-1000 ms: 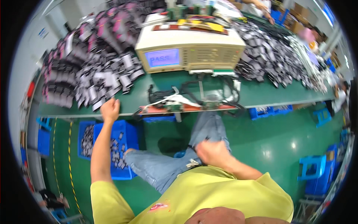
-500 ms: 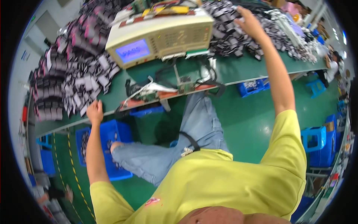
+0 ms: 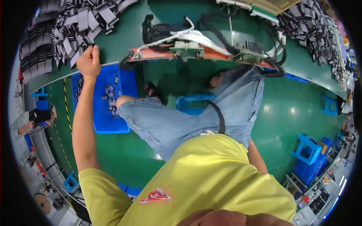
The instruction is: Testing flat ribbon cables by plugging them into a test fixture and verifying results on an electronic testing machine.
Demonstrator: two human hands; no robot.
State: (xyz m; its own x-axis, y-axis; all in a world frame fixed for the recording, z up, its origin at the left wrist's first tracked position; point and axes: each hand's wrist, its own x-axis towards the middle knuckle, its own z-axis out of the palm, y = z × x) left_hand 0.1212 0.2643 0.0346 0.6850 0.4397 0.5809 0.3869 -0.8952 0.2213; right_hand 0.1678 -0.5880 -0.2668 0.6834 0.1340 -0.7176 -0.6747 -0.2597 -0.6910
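Note:
My left hand (image 3: 89, 62) is closed in a fist at the front edge of the green workbench (image 3: 124, 28), thumb side up. What it holds, if anything, I cannot make out. Just beyond it lies a loose heap of small grey-and-black flat pieces (image 3: 87, 19). On my right side only part of the forearm (image 3: 257, 157) shows, beside my hip, and the hand is hidden behind my body. Ahead, along the bench edge, sits an orange-red strip (image 3: 149, 53) carrying green circuit boards (image 3: 186, 51) and bundles of white and black cables (image 3: 201, 37).
A beige instrument (image 3: 277, 4) is partly cut off at the top. Another heap of pieces (image 3: 309, 30) lies at right. Under the bench stand a blue bin (image 3: 113, 122) holding small pieces and a blue stool (image 3: 192, 107). More blue stools (image 3: 306, 148) stand to the right.
My right arm has come back from the heap at the far right and down beside my body. The view has tilted down and left. My left fist stays at the bench edge.

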